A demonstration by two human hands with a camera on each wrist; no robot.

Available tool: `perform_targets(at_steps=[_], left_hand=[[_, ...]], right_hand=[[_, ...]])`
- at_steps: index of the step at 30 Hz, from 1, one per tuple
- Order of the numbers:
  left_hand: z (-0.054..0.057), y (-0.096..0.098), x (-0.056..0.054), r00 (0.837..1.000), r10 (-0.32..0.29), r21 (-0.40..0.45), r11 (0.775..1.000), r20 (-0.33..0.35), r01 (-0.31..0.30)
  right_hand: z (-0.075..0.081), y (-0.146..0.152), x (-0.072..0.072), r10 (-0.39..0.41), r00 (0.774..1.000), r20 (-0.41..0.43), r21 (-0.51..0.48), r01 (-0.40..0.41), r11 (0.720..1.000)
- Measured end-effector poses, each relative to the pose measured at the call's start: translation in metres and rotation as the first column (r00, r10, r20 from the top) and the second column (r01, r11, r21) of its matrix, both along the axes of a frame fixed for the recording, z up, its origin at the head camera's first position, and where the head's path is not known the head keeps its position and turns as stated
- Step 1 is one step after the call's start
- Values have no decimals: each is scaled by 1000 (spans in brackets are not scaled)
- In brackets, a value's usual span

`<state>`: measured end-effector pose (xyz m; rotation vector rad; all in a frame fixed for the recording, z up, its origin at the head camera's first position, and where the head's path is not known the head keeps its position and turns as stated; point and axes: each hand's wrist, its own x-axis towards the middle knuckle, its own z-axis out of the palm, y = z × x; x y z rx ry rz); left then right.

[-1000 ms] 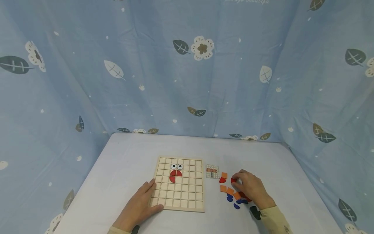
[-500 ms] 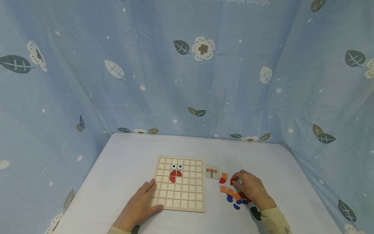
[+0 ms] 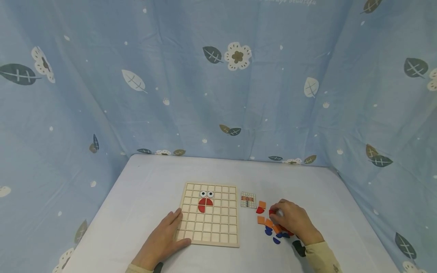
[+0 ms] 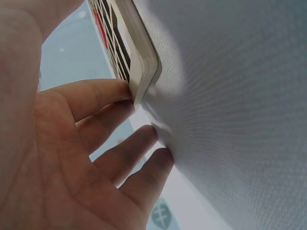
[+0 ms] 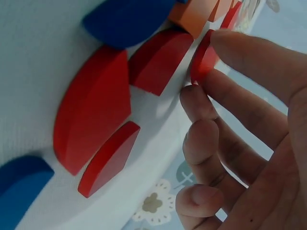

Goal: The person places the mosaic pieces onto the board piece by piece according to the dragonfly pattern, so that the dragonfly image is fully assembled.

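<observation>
The held wedge is red, the gridded board cream. The curtain is leaf-patterned blue, the tiny card seemingly part orange

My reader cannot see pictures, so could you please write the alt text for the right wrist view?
A right hand pinches a red piece near a white tabletop. More red pieces, blue pieces and orange pieces lie close by; behind is a flowered blue cloth.

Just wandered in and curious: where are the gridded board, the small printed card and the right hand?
Gridded board (image 3: 208, 219): head view, on a bare square near its middle.
Small printed card (image 3: 248, 200): head view, middle of its face.
Right hand (image 3: 293, 219): head view, on its back.
</observation>
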<state>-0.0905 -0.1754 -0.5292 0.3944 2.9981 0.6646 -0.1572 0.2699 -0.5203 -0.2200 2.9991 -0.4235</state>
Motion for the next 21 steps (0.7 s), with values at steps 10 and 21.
perform_targets(at_steps=[10, 21], left_hand=[[2, 1, 0, 1000, 3, 9, 1000, 0, -3], [1, 0, 0, 1000, 1, 11, 1000, 4, -1]], right_hand=[[0, 1, 1, 38, 999, 3, -6, -38, 999], [-1, 3, 2, 62, 998, 16, -19, -62, 998]])
